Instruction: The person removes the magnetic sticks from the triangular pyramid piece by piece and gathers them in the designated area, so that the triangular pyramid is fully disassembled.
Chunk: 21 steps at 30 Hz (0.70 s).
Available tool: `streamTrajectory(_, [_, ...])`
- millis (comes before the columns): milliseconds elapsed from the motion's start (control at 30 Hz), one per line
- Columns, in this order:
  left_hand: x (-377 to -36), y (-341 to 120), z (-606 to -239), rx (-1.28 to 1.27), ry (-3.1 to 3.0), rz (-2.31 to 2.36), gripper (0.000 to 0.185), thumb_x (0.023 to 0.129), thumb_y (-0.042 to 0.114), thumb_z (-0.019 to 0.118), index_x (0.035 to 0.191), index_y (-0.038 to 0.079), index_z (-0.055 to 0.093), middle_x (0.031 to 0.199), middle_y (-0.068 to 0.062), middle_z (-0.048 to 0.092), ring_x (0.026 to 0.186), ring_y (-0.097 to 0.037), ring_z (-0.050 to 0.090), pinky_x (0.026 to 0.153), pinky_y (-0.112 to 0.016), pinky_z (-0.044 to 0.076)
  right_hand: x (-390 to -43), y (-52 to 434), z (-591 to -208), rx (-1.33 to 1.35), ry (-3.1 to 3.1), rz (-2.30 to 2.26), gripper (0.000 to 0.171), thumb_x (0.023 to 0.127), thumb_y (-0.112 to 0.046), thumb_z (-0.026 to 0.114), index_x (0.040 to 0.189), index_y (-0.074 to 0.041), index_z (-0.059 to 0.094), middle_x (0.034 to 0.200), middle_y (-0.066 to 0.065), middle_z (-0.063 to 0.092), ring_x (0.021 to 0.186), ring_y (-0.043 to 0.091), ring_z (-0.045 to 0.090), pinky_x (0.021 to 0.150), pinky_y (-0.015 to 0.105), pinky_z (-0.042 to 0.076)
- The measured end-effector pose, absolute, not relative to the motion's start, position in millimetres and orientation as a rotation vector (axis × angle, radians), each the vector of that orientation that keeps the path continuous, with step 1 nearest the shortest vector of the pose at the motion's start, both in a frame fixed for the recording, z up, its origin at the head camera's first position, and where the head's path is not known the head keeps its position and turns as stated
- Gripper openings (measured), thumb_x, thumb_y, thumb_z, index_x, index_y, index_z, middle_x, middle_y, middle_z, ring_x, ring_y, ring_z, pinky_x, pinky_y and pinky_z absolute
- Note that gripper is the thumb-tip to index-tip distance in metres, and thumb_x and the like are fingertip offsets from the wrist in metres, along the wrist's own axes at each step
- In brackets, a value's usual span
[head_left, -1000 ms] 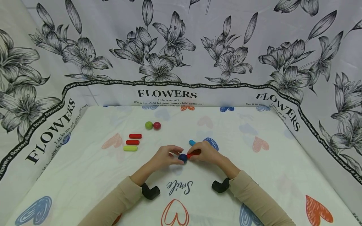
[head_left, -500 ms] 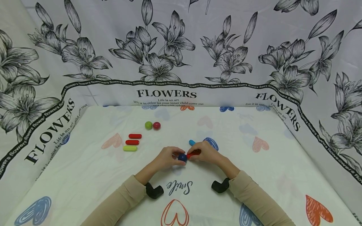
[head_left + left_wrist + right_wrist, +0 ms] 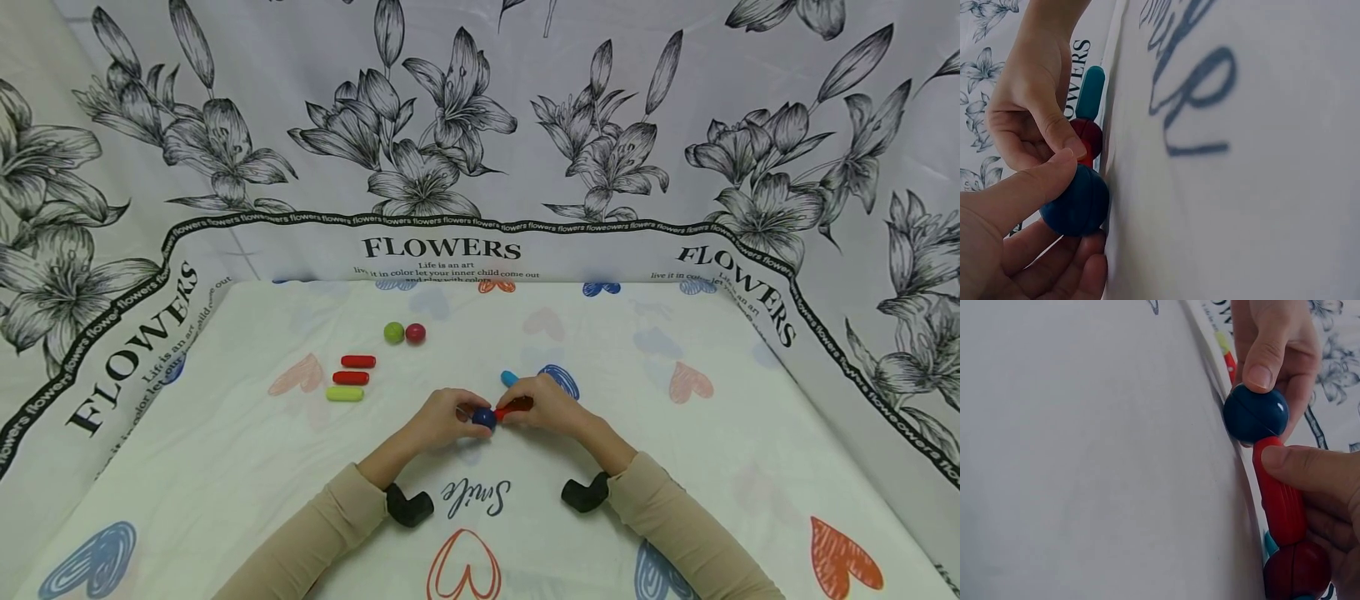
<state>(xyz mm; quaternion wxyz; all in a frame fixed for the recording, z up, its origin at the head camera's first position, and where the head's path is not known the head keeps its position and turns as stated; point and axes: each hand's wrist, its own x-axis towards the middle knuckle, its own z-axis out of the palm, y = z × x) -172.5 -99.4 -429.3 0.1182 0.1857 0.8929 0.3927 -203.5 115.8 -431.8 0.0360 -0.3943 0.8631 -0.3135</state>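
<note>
Near the middle of the cloth, my left hand [image 3: 441, 418] holds a dark blue ball [image 3: 1255, 414] between thumb and fingers. My right hand [image 3: 553, 406] pinches a red rod [image 3: 1280, 495] whose near end meets the blue ball. At the rod's other end sits a dark red ball [image 3: 1299, 570], mostly covered by the right hand in the head view. Beyond that ball, a light blue rod [image 3: 1090, 92] continues the chain; its tip shows past the right hand in the head view.
To the left lie two red rods, the upper red rod [image 3: 358, 362] and the lower red rod [image 3: 350, 378], above a lime green rod [image 3: 345, 394]. Farther back, a green ball [image 3: 393, 332] stands beside a crimson ball [image 3: 416, 333]. A flowered curtain [image 3: 480, 183] encloses the printed cloth [image 3: 645, 533].
My left hand has shifted slightly right and its fingers have closed in around the blue ball. The right hand keeps its place on the red rod.
</note>
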Motion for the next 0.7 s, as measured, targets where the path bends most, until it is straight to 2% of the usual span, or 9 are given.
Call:
streamTrajectory(367, [-172.4, -102.9, -427.7, 0.593, 2.572, 1.144, 0.04, 0.08, 0.022, 0.078, 0.115, 0.005, 0.069, 0.107, -0.01, 0.071, 0.089, -0.013, 0.058, 0.086, -0.031, 0.055, -204.1, 115.9, -434.1, -1.247, 2.629, -0.97, 0.014, 0.083, -0.017, 0.075, 0.095, -0.01, 0.075, 0.093, 0.002, 0.077, 0.079, 0.006, 0.062, 0.07, 0.013, 0.048])
streamTrajectory(700, [-171.3, -106.9, -426.9, 0.629, 2.555, 1.119, 0.038, 0.079, 0.022, 0.079, 0.112, 0.005, 0.069, 0.106, -0.01, 0.072, 0.09, -0.013, 0.061, 0.088, -0.032, 0.056, -202.4, 114.8, -433.6, -1.262, 2.614, -0.96, 0.016, 0.082, -0.016, 0.076, 0.097, -0.011, 0.076, 0.095, 0.002, 0.077, 0.084, 0.01, 0.066, 0.075, 0.015, 0.051])
